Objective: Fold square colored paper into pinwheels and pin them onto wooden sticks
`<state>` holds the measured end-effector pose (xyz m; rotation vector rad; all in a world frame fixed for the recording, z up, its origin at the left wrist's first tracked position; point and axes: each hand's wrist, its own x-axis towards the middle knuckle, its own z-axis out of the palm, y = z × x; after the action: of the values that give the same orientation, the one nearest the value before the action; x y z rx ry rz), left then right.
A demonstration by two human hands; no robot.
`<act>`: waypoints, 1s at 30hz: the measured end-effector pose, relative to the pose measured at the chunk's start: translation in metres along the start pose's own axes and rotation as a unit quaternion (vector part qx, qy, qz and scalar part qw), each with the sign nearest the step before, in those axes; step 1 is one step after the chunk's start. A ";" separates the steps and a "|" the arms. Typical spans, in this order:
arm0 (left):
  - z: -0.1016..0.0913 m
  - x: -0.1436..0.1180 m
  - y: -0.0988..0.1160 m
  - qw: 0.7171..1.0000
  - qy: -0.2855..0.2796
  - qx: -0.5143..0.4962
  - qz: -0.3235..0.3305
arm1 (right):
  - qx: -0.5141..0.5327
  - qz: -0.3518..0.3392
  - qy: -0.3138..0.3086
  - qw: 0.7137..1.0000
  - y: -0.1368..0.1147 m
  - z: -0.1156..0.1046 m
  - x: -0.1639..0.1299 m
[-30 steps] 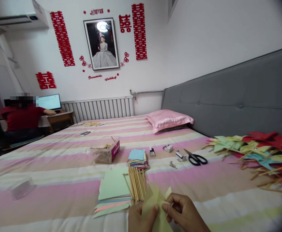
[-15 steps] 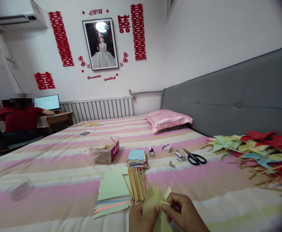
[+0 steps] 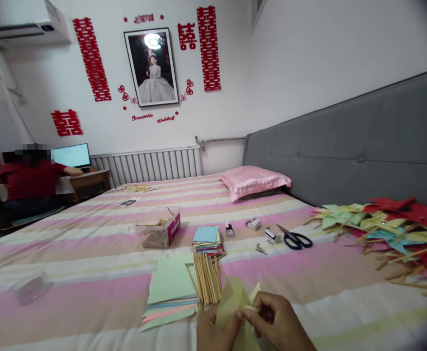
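Observation:
A pale yellow sheet of paper (image 3: 230, 297), folded and with loose corners standing up, is between my hands at the bottom of the view. My left hand (image 3: 216, 327) is closed on its left side, thumb pressed near the centre. With thumb and fingers, my right hand (image 3: 277, 319) pinches a corner of the same paper close to the left thumb. Just beyond lies a bundle of thin wooden sticks (image 3: 208, 280). Left of the sticks is a pile of coloured paper sheets (image 3: 171, 280), pale green on top. A stack of small coloured squares (image 3: 206, 235) sits behind the sticks.
Paper pinwheels (image 3: 392, 224) on sticks are heaped at the right. Black-handled scissors (image 3: 297, 240), small boxes (image 3: 273, 235) and metal pins (image 3: 260, 248) lie mid-bed. A clear tub (image 3: 162, 229) holds sticks; a clear lid (image 3: 32, 287) lies left. A person (image 3: 33, 178) sits at a desk.
Both hands keep nearly the same grip on the yellow paper, with only a slight shift of the fingers. The other things lie where they were.

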<state>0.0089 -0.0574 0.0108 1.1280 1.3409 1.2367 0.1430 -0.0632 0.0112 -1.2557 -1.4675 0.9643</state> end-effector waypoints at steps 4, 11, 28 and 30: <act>0.001 -0.001 0.002 1.000 0.005 0.004 -0.009 | -0.004 0.000 0.002 1.000 -0.004 -0.002 -0.001; 0.001 0.001 -0.001 1.000 -0.002 -0.012 -0.013 | -0.004 -0.004 0.010 1.000 -0.001 0.000 -0.001; 0.001 0.007 -0.013 0.985 -0.025 -0.156 -0.071 | 0.322 0.012 0.035 0.946 -0.004 0.013 -0.005; 0.003 0.003 -0.007 0.985 -0.023 -0.155 -0.068 | 0.368 0.039 0.017 0.929 -0.007 0.014 -0.005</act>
<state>0.0113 -0.0545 0.0036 0.8267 1.1239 1.2589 0.1284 -0.0691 0.0136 -0.7643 -0.8808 1.3709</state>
